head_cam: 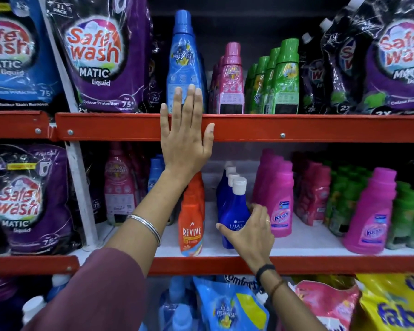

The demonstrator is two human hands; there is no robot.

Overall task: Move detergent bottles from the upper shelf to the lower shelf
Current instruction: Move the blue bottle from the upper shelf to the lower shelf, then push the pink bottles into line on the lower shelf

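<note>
A tall light-blue bottle stands at the front of the upper shelf. My left hand is raised flat in front of the shelf's red edge, fingers spread, fingertips over the bottle's base, holding nothing. On the lower shelf a dark-blue bottle with a white cap stands at the head of a row of like bottles. My right hand curls around its lower part, thumb on the left side and fingers on the right.
Pink bottles and green bottles stand right of the light-blue one. Purple pouches flank the upper shelf. An orange bottle and pink bottles stand beside the dark-blue row. More pouches lie below.
</note>
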